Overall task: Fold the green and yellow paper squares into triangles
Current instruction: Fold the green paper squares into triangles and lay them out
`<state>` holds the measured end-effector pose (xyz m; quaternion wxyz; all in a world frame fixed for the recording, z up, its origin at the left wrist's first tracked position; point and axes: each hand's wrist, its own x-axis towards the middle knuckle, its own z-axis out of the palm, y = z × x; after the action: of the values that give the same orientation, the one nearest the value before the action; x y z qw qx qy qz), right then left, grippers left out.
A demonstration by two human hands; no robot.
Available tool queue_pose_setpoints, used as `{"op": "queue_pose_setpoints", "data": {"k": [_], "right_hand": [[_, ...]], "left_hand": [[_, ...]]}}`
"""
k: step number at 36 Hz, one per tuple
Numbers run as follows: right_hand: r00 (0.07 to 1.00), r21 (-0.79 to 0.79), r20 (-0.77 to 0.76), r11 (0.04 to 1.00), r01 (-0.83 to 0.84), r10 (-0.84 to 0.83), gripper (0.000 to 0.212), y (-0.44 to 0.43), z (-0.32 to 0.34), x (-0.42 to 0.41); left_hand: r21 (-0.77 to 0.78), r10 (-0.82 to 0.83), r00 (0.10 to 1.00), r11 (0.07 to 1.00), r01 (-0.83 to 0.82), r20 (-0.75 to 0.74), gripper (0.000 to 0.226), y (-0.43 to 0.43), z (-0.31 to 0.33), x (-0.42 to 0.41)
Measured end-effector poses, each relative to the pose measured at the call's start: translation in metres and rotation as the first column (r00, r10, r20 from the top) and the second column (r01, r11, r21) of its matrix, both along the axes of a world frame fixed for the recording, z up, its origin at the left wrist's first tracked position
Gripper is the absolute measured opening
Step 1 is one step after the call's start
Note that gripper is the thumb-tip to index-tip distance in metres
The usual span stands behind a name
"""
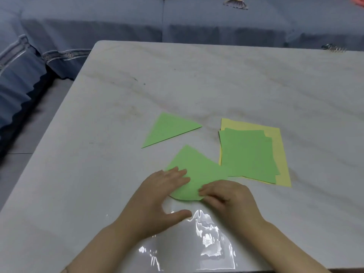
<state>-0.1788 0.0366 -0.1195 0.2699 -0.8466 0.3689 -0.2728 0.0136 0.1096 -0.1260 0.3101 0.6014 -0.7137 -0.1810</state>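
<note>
The left hand (157,196) lies palm down on the marble tabletop (197,85), its fingers (177,173) held together and pressed flat on the left part of a green paper sheet being folded (194,172), with the thumb splayed wide toward the near edge and resting on the bare surface. The right hand (226,200) is curled, and its fingertips (202,192) pinch the near right edge of the same sheet, where the paper bends in a rounded, not yet creased fold. The sheet's free point rises away beyond both sets of fingers, and its right corner reaches to the stack on the right.

Beyond the left fingers, well apart from them, lies a finished green triangle (169,129), flat on the tabletop. Just right of and beyond the right fingers sits a stack of green paper squares (249,154), loosely aligned, resting on yellow paper squares (279,154) that show along the far, right and near edges. Clear plastic film over the tabletop glints just behind the hands. A blue sofa (118,22) runs along the far side of the tabletop.
</note>
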Motion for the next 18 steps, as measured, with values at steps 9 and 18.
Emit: {"op": "queue_pose_setpoints", "data": {"k": [9, 18], "right_hand": [[0.986, 0.524, 0.102, 0.850, 0.063, -0.135, 0.025, 0.004, 0.007, 0.003], [0.982, -0.198, -0.084, 0.969, 0.149, -0.168, 0.031, 0.004, -0.012, 0.018]], "left_hand": [[0.180, 0.212, 0.977, 0.962, -0.203, -0.033, 0.045, 0.002, -0.002, -0.006], [0.188, 0.383, 0.922, 0.903, -0.387, 0.061, 0.022, -0.015, 0.001, -0.015]]}}
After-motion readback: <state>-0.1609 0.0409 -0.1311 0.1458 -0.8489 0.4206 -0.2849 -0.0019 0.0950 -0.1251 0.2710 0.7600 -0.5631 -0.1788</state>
